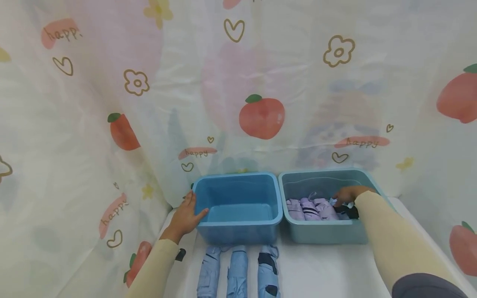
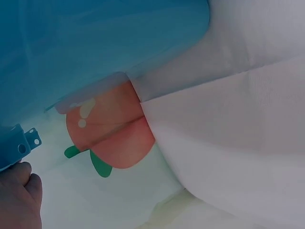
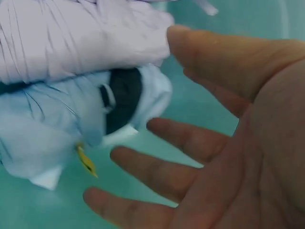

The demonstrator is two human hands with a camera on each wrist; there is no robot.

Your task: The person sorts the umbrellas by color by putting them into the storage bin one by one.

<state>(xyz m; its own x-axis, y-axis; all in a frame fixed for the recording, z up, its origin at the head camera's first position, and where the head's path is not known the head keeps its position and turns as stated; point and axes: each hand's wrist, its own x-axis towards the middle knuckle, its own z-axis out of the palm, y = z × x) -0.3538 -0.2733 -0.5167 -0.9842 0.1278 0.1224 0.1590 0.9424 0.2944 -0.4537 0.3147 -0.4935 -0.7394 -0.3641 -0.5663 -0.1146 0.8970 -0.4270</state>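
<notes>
At the left rim of a blue plastic bin (image 1: pixel 238 224), my left hand (image 1: pixel 186 215) holds on, thumb over the inside edge and fingers along the outer side. The left wrist view shows part of this hand (image 2: pixel 19 191) against a blue tab with holes. My right hand (image 1: pixel 346 195) reaches down into a grey-green bin (image 1: pixel 328 222). Its fingers are spread with nothing in them in the right wrist view, beside a light blue folded umbrella (image 3: pixel 52 124) with a black patch and a small yellow tag. A pale purple folded umbrella (image 3: pixel 86 43) lies against it.
Several purple folded umbrellas (image 1: pixel 310 209) lie side by side in the grey-green bin. Three blue folded umbrellas (image 1: pixel 237 273) lie in front of the blue bin on the white tabletop (image 1: pixel 320 269). A fruit-patterned curtain (image 1: pixel 261 62) hangs behind and at both sides.
</notes>
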